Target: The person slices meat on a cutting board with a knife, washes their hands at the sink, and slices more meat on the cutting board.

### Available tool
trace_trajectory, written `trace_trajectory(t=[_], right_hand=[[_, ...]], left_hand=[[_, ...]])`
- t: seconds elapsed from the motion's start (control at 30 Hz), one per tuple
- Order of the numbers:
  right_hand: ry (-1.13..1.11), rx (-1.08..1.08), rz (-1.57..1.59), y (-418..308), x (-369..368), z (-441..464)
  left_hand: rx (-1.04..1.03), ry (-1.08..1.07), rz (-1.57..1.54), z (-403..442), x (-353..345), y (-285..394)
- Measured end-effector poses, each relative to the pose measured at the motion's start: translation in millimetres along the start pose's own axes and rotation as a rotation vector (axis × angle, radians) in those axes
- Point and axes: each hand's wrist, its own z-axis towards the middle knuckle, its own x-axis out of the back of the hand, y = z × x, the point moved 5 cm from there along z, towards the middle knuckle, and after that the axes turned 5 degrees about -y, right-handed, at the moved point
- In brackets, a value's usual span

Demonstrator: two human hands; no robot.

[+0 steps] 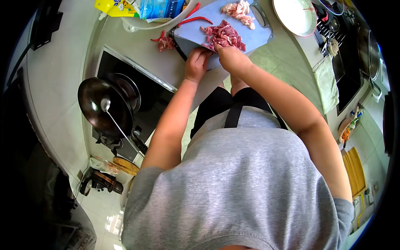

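Note:
A pile of sliced red raw meat (225,35) lies on the blue-grey cutting board (193,33). Pale, fatty meat pieces (239,11) sit apart from it at the board's far side. My right hand (233,60) is closed in a pinch at the near edge of the red pile, its fingertips close to the meat. Beside it, my left hand (197,64) is closed at the near left edge of the board, fingers curled. What either hand holds is hidden. Red chili peppers (196,20) rest at the board's left side.
A small meat piece (165,43) lies on the counter left of the board. A wok (104,106) with a long-handled ladle (106,104) stands on the stove at left. A white bowl (296,16) is at right, near a hanging cloth (326,85). Food packets (160,8) stand behind.

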Motion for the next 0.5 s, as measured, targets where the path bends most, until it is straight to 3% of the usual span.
trace_trajectory(t=[0.23, 0.33, 0.5], right_hand=[[0.029, -0.092, 0.02, 29.1, -15.4, -35.0], [0.139, 0.072, 0.028, 1.5, -6.4, 8.7], [0.148, 0.081, 0.056, 2.8, 28.8, -8.7]], left_hand=[[0.013, 0.004, 0.014, -2.9, -1.4, -1.2], [0.018, -0.004, -0.066, 0.6, 1.7, 3.0], [0.057, 0.013, -0.051, -0.5, 6.4, 8.2]])
